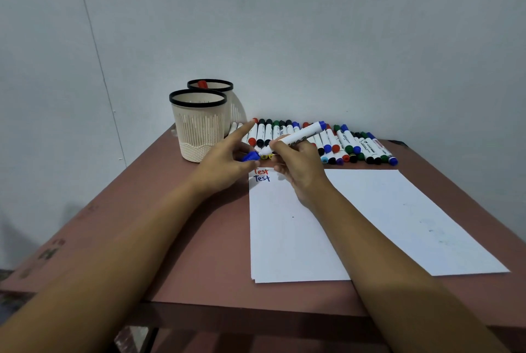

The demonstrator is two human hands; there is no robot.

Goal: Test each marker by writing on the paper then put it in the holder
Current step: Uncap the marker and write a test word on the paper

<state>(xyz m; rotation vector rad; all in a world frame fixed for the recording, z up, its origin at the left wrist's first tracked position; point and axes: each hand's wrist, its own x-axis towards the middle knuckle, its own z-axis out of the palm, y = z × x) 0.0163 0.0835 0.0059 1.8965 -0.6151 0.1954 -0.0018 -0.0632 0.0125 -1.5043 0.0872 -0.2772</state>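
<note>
The right hand (299, 165) has its fingers and thumb curled round the barrel of a white whiteboard marker with a blue end (302, 134), holding it low near the tip so the blue end slants up and away to the right. Just left of the tip, the left hand (225, 166) pinches a small blue plastic cap (251, 157) between thumb and curled fingers, with the index finger (242, 132) stretched out straight and free. Cap and tip are nearly touching, and both hands hover above the far left corner of a white sheet of paper (284, 227), where "Test" stands once in red and once in blue. With the blue word already there, I would say this is the recapping. To do it well, bring the cap's mouth square to the tip, push along the barrel until it seats, and keep the wet tip off the fingers. Both forearms reach forward from the table's near edge and meet over the sheet. The cream ribbed plastic holder with a black rim (197, 128) waits at the far left corner of the reddish-brown table (199, 239), with a second holder (227, 88) behind it showing a red-capped marker (202, 83). A row of capped markers (344, 145) lies along the far edge.
</note>
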